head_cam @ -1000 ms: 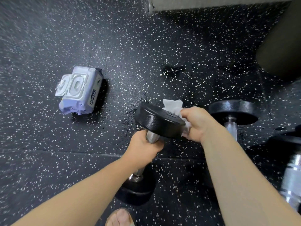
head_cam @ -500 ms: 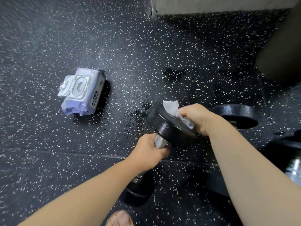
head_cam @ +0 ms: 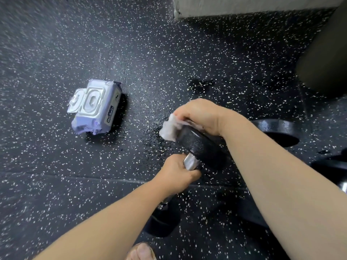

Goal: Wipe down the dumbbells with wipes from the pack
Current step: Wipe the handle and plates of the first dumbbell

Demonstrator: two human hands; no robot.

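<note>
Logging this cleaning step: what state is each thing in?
wipes pack: on the floor, lid flipped open.
wipe: bunched, pressed on the dumbbell's upper head.
dumbbell: tilted, gripped by its handle.
left hand: grips the dumbbell's handle.
right hand: holds the wipe.
second dumbbell: on the floor, untouched.

My right hand [head_cam: 199, 115] hides the dumbbell [head_cam: 200, 146] head's far face. The wipe [head_cam: 170, 128] at my fingertips is blurred. My forearm [head_cam: 272, 175] half covers a 2nd dumbbell [head_cam: 277, 128].
</note>
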